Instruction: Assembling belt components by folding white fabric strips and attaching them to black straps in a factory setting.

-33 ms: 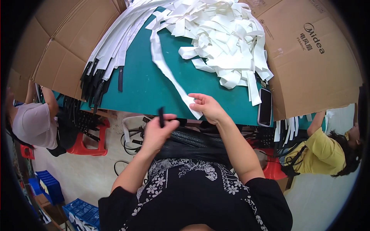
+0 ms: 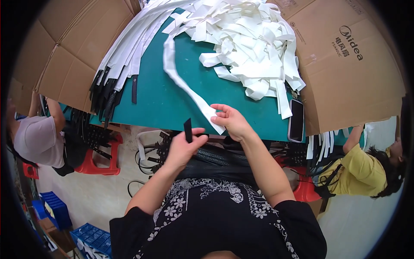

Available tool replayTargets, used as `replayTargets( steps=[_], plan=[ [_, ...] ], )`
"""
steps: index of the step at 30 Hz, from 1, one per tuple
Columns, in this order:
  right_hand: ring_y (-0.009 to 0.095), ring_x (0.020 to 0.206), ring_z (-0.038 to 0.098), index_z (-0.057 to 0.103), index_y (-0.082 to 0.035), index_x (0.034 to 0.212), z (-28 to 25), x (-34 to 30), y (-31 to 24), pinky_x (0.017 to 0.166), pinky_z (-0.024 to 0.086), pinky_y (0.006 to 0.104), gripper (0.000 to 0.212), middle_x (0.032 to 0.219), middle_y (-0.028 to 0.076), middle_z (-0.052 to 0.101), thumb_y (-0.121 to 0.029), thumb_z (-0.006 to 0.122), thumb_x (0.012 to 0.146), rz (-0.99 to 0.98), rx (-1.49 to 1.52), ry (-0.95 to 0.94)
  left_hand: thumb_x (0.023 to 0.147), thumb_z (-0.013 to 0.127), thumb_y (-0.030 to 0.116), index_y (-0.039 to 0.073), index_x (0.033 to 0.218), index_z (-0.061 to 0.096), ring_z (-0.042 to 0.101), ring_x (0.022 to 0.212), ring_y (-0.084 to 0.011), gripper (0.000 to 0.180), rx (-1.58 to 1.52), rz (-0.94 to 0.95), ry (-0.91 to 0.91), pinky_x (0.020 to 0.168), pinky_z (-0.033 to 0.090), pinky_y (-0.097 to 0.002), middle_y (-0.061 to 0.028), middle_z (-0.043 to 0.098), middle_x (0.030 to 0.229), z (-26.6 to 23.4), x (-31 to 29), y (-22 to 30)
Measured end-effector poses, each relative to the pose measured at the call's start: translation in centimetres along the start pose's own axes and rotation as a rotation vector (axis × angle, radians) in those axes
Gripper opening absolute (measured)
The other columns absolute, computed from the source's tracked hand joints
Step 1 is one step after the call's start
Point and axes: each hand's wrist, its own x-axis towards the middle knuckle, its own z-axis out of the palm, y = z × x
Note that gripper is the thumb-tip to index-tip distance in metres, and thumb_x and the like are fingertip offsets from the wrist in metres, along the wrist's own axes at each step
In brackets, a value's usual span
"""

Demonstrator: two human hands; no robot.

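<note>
Strap (image 2: 188,131) gripped in left hand (image 2: 183,150), strip (image 2: 169,62) pinched in right hand (image 2: 235,124), near table edge (image 2: 151,125)

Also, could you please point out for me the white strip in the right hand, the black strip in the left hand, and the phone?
White strip (image 2: 177,78): head view, about the middle of its loose length.
Black strip (image 2: 188,129): head view, its upper part.
Phone (image 2: 296,121): head view, middle of its dark screen.
</note>
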Motion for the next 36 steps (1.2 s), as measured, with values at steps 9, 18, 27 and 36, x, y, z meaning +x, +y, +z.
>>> replayTargets(
  steps=[9,18,27,36],
  plan=[
    [0.012,0.08,0.057,0.042,-0.003,0.119,-0.2,-0.5,-0.6,0.07,0.046,0.0235,0.042,0.093,0.006,0.058,-0.01,0.058,0.081,-0.022,0.318,0.034,0.078,0.065,0.016,0.009,0.069,0.054,0.031,0.046,-0.0028,0.016,-0.184,-0.172,-0.166,0.041,0.02,-0.0194,0.0072,0.041,0.056,1.7,4.2,-0.3],
    [0.011,0.072,0.059,0.057,0.0,0.099,-1.6,1.7,-0.8,0.055,0.049,0.0209,0.027,0.086,0.005,0.061,-0.017,0.062,0.079,0.216,0.145,-0.501,0.072,0.07,0.01,0.001,0.069,0.058,0.04,0.043,-0.0046,0.015,-0.109,-0.217,-0.194,0.039,0.026,-0.0189,0.0,0.051,0.057,-0.6,4.3,1.9],
    [0.007,0.066,0.056,0.057,-0.004,0.094,0.7,3.7,1.0,0.054,0.044,0.0193,0.021,0.084,0.002,0.061,-0.021,0.058,0.083,0.169,0.347,-0.354,0.086,0.054,0.024,0.002,0.078,0.048,0.04,0.039,-0.0073,0.024,0.003,-0.232,-0.147,0.032,0.024,-0.0197,-0.0021,0.045,0.059,-2.6,3.9,3.6],
    [0.001,0.048,0.035,0.053,-0.011,0.079,2.3,4.1,0.0,0.044,0.031,0.0153,0.017,0.063,-0.007,0.049,-0.026,0.057,0.084,0.19,0.564,-0.149,0.094,0.03,0.037,0.01,0.085,0.036,0.039,0.038,-0.0105,0.029,-0.134,-0.135,-0.259,0.033,0.023,-0.0197,-0.0029,0.04,0.064,-1.8,0.7,2.4]
  ],
)
